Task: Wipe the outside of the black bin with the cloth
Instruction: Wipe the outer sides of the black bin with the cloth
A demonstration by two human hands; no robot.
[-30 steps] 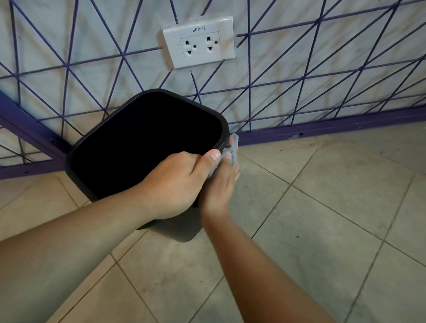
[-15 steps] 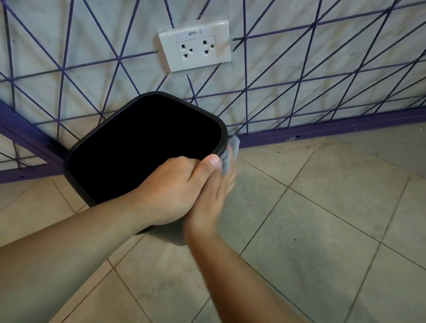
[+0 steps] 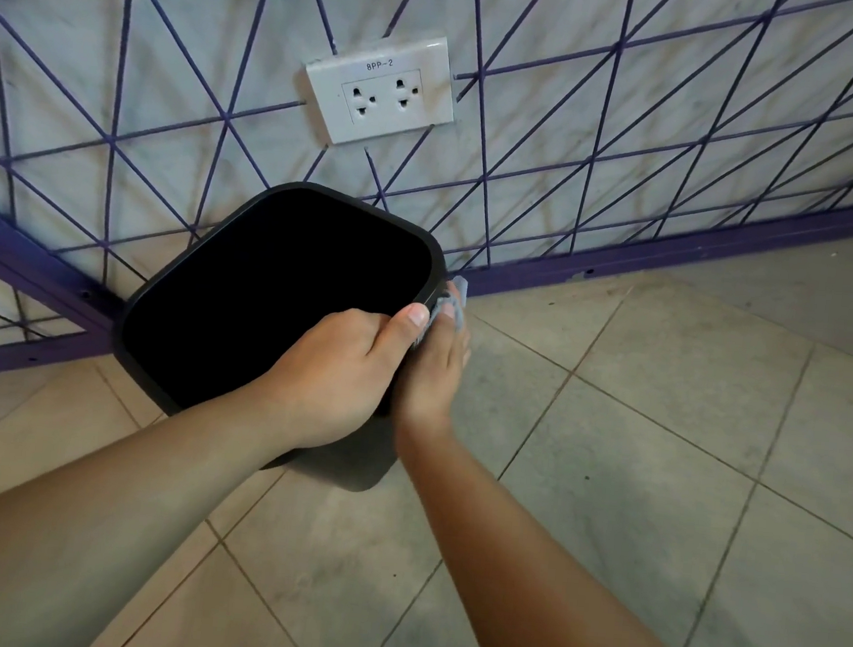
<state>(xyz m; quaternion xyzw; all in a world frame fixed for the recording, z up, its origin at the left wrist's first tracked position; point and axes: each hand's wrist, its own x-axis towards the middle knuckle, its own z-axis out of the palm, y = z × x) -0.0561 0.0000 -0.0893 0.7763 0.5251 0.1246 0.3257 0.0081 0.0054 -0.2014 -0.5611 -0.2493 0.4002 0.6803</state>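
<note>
The black bin (image 3: 213, 263) stands on the tiled floor against the wall, its dark opening facing up at me. My left hand (image 3: 337, 372) grips the bin's near right rim, thumb lying along the edge. My right hand (image 3: 436, 370) presses a small grey-blue cloth (image 3: 454, 302) against the bin's outer right side, just below the rim. Only a corner of the cloth shows past my fingers; the rest is hidden between my hand and the bin.
A white double wall socket (image 3: 380, 89) sits above the bin on a pale wall crossed by purple lines. A purple skirting strip (image 3: 678, 255) runs along the wall's foot. Beige floor tiles (image 3: 633, 470) spread to the right and toward me.
My right hand with the cloth slid down the bin's right side and has come back up near the rim. My left hand keeps its grip on the rim.
</note>
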